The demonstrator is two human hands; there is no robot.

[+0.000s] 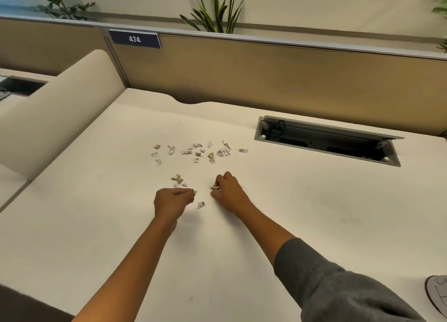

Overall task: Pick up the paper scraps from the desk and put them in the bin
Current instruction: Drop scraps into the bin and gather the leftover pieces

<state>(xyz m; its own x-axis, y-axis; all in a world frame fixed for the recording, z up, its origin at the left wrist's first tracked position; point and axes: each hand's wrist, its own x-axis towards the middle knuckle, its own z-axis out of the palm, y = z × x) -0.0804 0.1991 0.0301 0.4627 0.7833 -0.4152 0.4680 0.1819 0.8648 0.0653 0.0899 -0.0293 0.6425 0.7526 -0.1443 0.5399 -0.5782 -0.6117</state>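
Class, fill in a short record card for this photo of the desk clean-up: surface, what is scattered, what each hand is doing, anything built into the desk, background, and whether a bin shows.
surface: cream desk
scattered: far cluster of paper scraps; small near cluster; single scrap between the hands
left hand: fingers curled, pinching a white scrap at the fingertips
right hand: fingers curled round white scraps
built in: open cable hatch
background: tan partition with sign 474; plants behind
bin: not in view

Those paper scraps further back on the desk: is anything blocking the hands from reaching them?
Nothing visible. Bare desk lies between both hands and the far scraps. The left hand and right hand already pinch nearer scraps. No bin is in view.
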